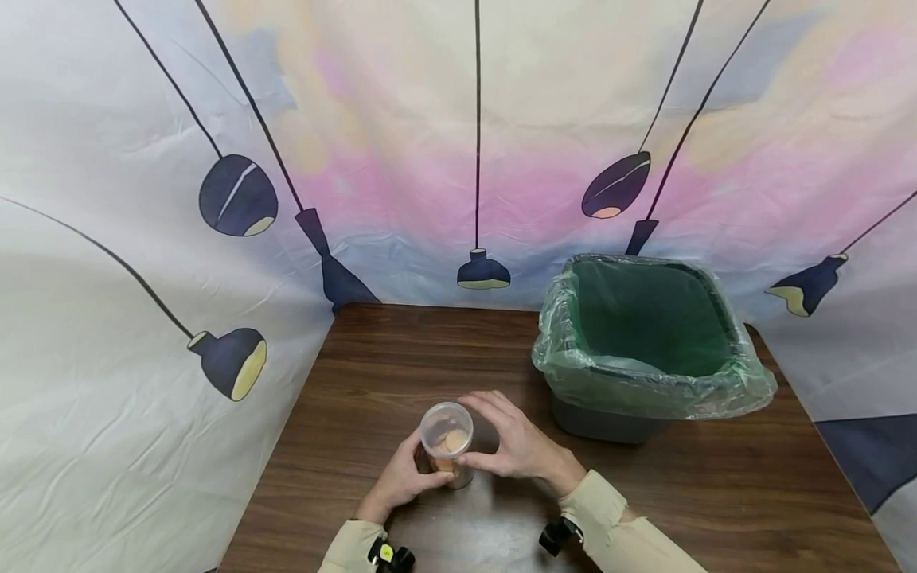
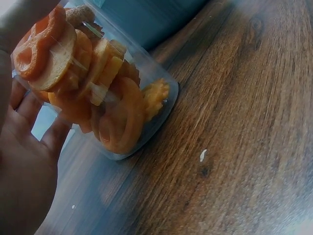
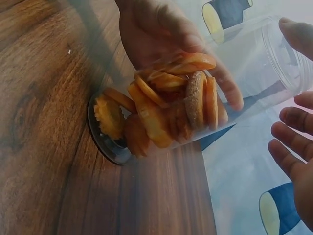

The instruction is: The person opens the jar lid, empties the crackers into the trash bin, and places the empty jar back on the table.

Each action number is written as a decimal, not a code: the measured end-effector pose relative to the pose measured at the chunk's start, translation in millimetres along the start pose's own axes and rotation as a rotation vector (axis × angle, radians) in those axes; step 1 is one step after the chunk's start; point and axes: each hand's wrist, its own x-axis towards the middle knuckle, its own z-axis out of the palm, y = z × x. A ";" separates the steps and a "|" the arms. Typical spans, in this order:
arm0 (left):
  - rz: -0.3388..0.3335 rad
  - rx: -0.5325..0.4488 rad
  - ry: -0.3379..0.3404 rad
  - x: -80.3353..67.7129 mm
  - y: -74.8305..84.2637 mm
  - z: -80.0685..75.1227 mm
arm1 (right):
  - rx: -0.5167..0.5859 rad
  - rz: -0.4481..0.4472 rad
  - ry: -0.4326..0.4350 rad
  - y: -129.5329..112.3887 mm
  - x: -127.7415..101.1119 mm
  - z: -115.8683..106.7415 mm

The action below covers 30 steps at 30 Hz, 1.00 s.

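A clear plastic jar (image 1: 438, 422) stands upright on the table, with several orange-brown biscuits (image 3: 168, 107) stacked loosely in its lower part. My left hand (image 1: 403, 477) holds the jar around its lower side, thumb toward me. In the left wrist view, the left hand's palm (image 2: 27, 166) lies along the jar wall. At the top, my right hand (image 1: 526, 442) grips the rim between thumb and fingers. The ridged neck shows beside the right hand (image 3: 301, 147) in the right wrist view. Whether a clear lid covers the mouth, I cannot tell.
A dark bin (image 1: 609, 422) lined with a green plastic bag (image 1: 645, 390) stands on the wooden table (image 1: 430, 350), behind and right of my hands. A cloth backdrop (image 1: 401, 159) printed with hanging lamps rises behind the table. Small white specks (image 2: 203, 155) lie on the wood.
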 end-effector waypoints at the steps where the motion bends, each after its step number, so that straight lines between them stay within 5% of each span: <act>1: -0.001 0.001 -0.001 0.2 -0.2 0.0 | 0.005 0.003 0.000 -0.1 0.1 0.7; 25: -0.021 0.028 0.002 -0.8 -1.3 0.7 | 0.055 0.046 0.093 -8.9 1.5 18.9; 30: -0.011 0.045 0.011 -1.8 -20.8 0.1 | 0.117 0.090 0.102 -11.0 3.5 22.7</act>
